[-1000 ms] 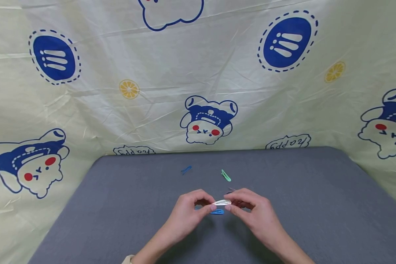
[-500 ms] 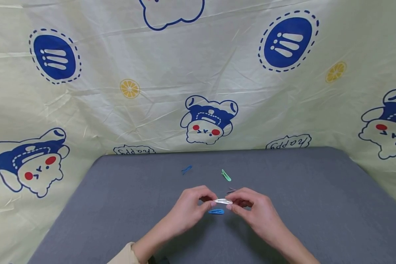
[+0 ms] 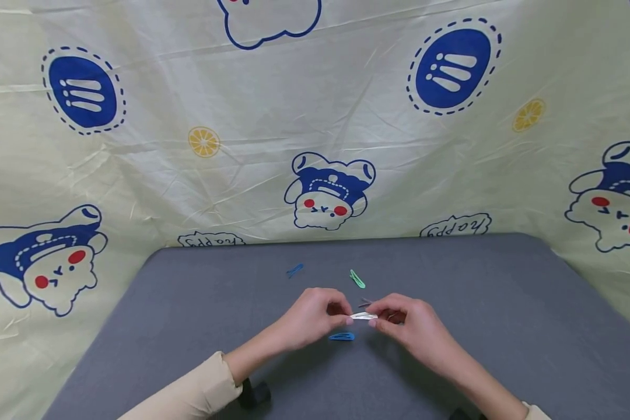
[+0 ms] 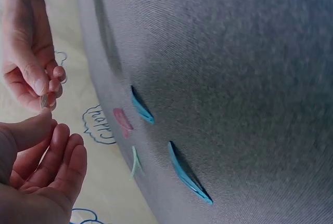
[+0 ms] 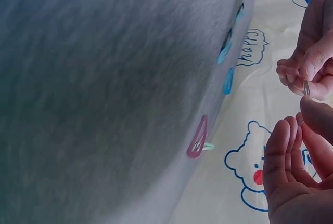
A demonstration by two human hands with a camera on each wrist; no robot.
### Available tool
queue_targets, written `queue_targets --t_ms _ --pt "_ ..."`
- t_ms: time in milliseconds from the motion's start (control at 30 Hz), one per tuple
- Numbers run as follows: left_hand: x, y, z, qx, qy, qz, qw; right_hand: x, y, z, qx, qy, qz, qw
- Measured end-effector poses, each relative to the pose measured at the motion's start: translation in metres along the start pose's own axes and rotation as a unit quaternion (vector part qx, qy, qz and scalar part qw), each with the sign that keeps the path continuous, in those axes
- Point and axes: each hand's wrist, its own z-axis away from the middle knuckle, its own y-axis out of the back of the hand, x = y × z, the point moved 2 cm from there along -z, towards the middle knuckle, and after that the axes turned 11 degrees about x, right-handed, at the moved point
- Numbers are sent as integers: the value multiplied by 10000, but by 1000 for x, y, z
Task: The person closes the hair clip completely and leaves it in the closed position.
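Your left hand [image 3: 317,318] and right hand [image 3: 415,326] pinch opposite ends of a white hair clip [image 3: 364,316]; the cloth [image 3: 388,99] behind the counter [image 3: 210,315] reads "happy".

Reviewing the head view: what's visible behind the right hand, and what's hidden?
Behind the right hand, part of a purple clip shows on the grey table, just past the fingers. The rest of the clip and the tabletop directly behind the hand are covered here.
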Motion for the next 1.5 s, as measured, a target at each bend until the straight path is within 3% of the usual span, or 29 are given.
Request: queue_targets --t_ms 467,733,1500 --pt "-12 -14 -21 -641 211 175 9976 20 10 -14 -673 -275 456 9963" --pt "-24 -27 -24 -877 584 388 9937 30 9 -17 -1174 -379 407 9915" --pt "-27 -47 -27 -739 846 -251 9934 50 7 -21 -1806 -181 177 9832"
